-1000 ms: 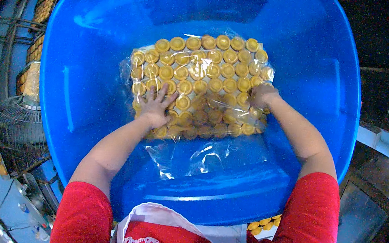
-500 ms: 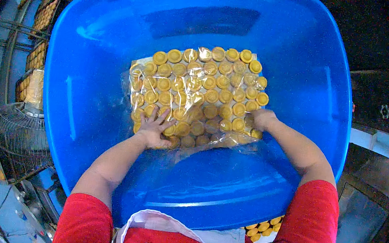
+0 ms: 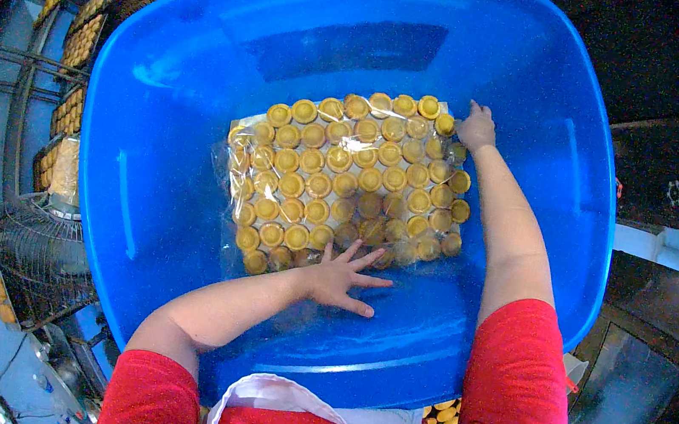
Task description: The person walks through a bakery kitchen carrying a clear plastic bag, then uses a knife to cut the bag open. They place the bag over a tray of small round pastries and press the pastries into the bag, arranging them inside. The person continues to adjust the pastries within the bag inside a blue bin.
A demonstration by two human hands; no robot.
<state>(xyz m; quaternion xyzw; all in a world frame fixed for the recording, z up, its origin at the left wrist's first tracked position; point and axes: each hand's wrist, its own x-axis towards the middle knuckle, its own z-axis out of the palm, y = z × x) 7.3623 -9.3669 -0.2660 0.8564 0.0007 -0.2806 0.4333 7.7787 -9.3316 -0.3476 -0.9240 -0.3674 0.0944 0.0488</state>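
A clear plastic sheet lies over rows of small round yellow pastries on a white base inside a large blue plastic tub. My left hand is open, fingers spread, its fingertips at the near edge of the sheet. At the far right corner of the pastry layer is my right hand, fingers extended beside the last pastries. The film is hard to make out there, and I see nothing held. Shadow dims the pastries near the middle of the close edge.
On the left stands a wire-caged fan, with racks holding trays of pastries beyond it. More yellow pastries show below the tub's near rim. The tub's walls rise around both my forearms.
My left hand has slid right along the near edge of the sheet. My right hand has moved from the near right side up to the far right corner. The sheet lies flatter at its near edge.
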